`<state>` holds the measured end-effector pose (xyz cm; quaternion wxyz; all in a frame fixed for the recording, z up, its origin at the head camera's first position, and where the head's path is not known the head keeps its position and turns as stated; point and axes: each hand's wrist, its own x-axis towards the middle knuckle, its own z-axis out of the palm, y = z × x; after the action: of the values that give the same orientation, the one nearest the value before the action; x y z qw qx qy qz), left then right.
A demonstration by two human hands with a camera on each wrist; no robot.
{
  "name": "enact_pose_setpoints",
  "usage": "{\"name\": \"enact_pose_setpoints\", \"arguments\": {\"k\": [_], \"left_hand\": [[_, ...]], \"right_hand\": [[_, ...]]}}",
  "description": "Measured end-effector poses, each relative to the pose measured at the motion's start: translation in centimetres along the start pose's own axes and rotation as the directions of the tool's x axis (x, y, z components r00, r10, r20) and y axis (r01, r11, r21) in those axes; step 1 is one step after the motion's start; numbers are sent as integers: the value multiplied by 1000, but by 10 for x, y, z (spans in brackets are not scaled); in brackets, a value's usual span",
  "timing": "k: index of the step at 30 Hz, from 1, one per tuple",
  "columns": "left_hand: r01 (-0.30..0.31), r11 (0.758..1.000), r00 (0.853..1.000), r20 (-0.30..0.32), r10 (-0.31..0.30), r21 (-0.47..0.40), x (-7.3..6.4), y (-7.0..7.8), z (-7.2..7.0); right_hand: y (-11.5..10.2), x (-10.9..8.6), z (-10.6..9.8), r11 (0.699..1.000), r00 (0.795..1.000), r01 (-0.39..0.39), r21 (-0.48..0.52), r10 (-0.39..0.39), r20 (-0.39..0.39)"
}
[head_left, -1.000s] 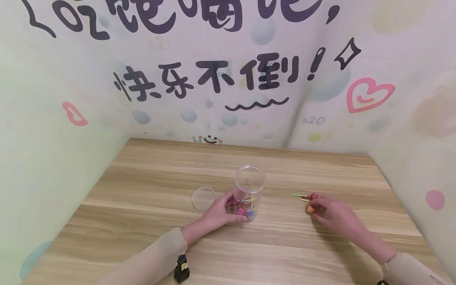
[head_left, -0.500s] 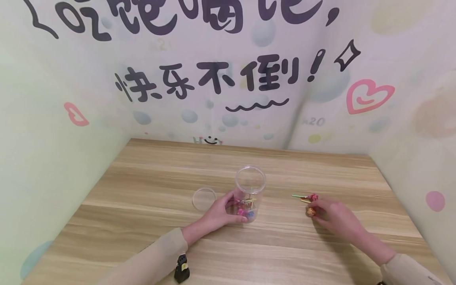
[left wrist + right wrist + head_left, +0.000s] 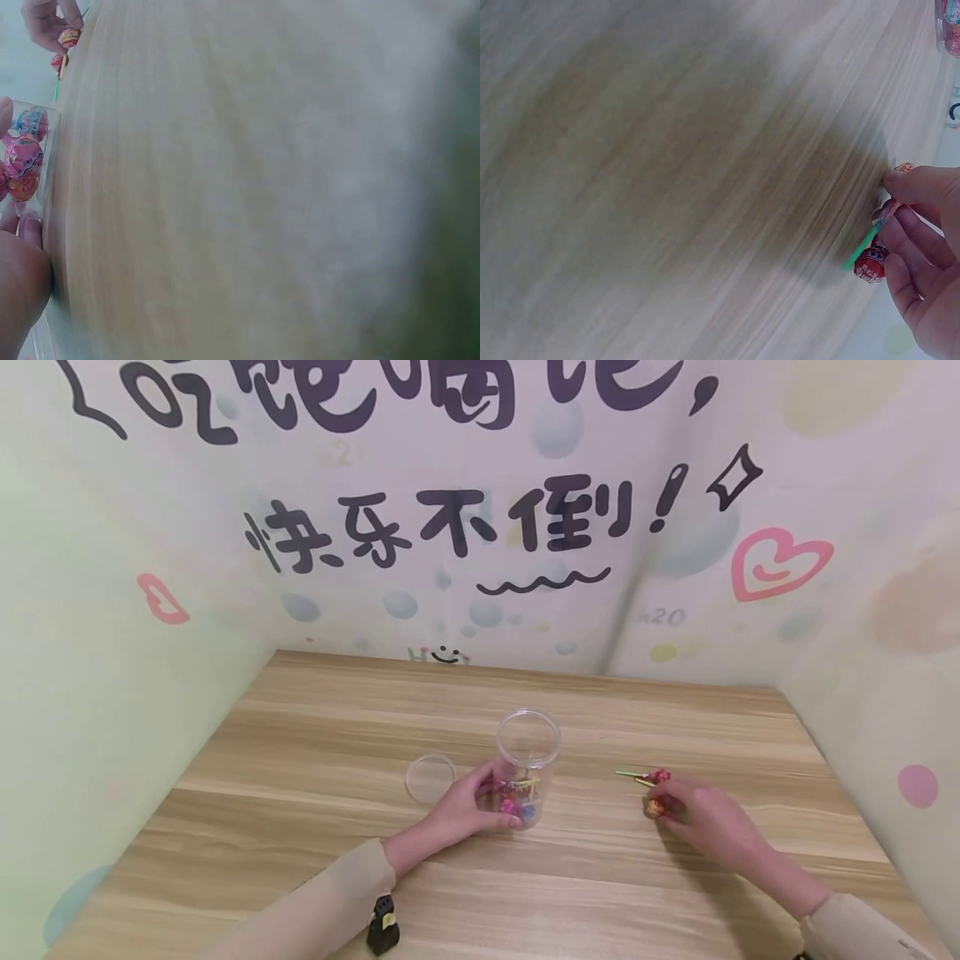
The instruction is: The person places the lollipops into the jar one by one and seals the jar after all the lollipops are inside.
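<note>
Jar (image 3: 537,763) stands upright, held by left hand (image 3: 463,808), well left of right hand (image 3: 708,818) pinching orange lollipop (image 3: 654,808); yellow stick (image 3: 642,782) points jarward.

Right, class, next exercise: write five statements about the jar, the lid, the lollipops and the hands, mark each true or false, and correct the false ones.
1. The left hand holds the clear jar. True.
2. The lid is on the jar. False: the lid lies on the table, and the jar's top is open.
3. The right hand pinches an orange lollipop. True.
4. Every lollipop is inside the jar. False: the orange one and a red lollipop are outside.
5. The jar stands upright. True.
</note>
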<state>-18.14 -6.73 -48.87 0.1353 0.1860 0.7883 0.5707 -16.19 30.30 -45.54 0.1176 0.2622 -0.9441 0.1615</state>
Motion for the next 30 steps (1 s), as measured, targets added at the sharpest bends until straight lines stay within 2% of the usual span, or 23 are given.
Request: {"name": "enact_pose_setpoints", "arguments": {"k": [7, 14, 20, 23, 27, 30], "left_hand": [[1, 1000, 1000, 4, -1, -6, 0, 2, 1], [8, 1000, 1000, 8, -8, -6, 0, 4, 1], [15, 1000, 1000, 8, -15, -7, -1, 5, 0], [16, 1000, 1000, 2, -16, -5, -1, 4, 0], [15, 1000, 1000, -3, -15, -12, -1, 4, 0], [15, 1000, 1000, -1, -15, -11, -1, 3, 0]], "right_hand": [[2, 7, -6, 999, 999, 38, -5, -38, -15], [-1, 24, -24, 997, 998, 41, 64, -45, 53], [-9, 47, -45, 998, 994, 13, 55, -19, 110], [-16, 63, -60, 999, 996, 45, 26, -47, 76], [-25, 83, -77, 991, 991, 132, 12, -132, -2], [-31, 95, -88, 986, 987, 163, 17, -163, -11]]}}
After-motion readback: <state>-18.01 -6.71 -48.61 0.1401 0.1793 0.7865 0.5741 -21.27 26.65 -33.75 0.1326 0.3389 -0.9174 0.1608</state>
